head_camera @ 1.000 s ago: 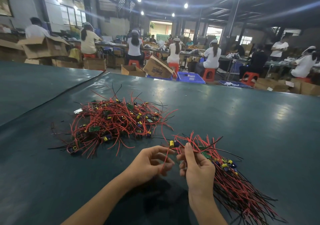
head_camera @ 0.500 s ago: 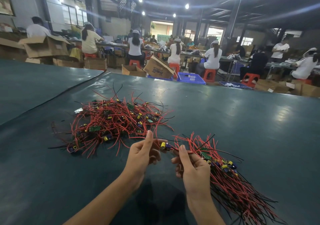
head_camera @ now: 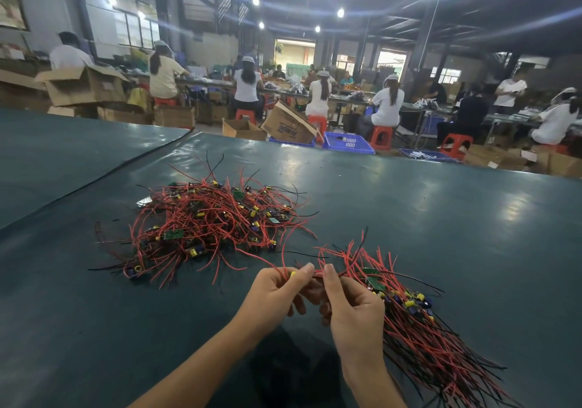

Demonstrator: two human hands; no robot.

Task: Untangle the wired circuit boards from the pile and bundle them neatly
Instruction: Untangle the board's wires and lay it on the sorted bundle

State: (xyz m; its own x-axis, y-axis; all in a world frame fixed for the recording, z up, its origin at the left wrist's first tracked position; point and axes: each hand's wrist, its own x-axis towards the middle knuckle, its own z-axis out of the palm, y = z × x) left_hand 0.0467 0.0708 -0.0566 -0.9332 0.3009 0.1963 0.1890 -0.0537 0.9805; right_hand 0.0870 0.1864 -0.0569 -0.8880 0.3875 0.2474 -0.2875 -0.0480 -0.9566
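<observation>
Wired circuit boards (head_camera: 172,234) lie in two lots on the green table (head_camera: 441,234): a tangled pile (head_camera: 208,225) at centre left, its red and black wires pointing every way, and a bundle (head_camera: 419,322) by the right hand (head_camera: 352,310). The bundle's long axis runs from the hands down to the near right corner. Its short red ends fan up and away from the person, its boards sit in the middle, and its long wires trail toward the corner. The left hand (head_camera: 277,297) pinches one board (head_camera: 293,273) between thumb and forefinger, with a small yellow part showing just under the thumb. The right hand's fingers pinch the red wires at the bundle's far end. Half a second earlier the hands were a little apart with the yellow part in plain sight between them; now the two thumbs nearly touch and the part is mostly tucked into the left hand. Beyond the table a tipped cardboard box (head_camera: 286,124) carries lettering, seen upside down, that looks like "Tempo", next to a blue crate (head_camera: 346,141).
</observation>
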